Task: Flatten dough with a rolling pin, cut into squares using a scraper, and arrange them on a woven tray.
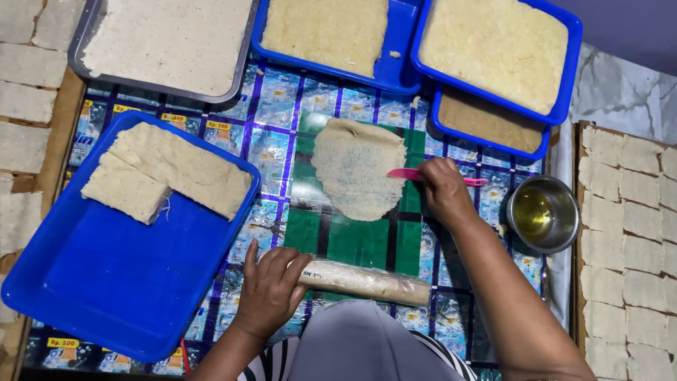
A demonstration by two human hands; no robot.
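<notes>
**A:** so the left hand (270, 288) is wrapped loosely over 1 end of the rolling pin (363, 281), fingers curled around it, pin lying flat near the front edge of the table. right hand (444, 190) is closed on a pink spatula (412, 174), blade touching the right edge of the thin dough sheet (358, 168).

**B:** much free room around that sheet?

**A:** some. it sits on a clear plastic sheet over green (367, 240), and the strip between the dough and the pin is bare. everything else is tight: big blue tray (106, 282) on the left, its corner just beside the left hand, with 2 dough slabs (162, 173) in its far half and the near half bare. 3 more blue trays (568, 63) plus a metal tray (92, 67) line the far side, all filled with flat pale dough.

**B:** and on the right?

**A:** small steel bowl of oil (543, 212), just beside the right wrist. past it, a board of cut squares (627, 233) running out of frame.

**B:** anything you can't see properly?

**A:** the far trays are cut off at the top, 1 blue tray is mostly tucked under another, and the spatula's handle is hidden inside the fist. more squares on the left (25, 92) are cropped too.
</notes>
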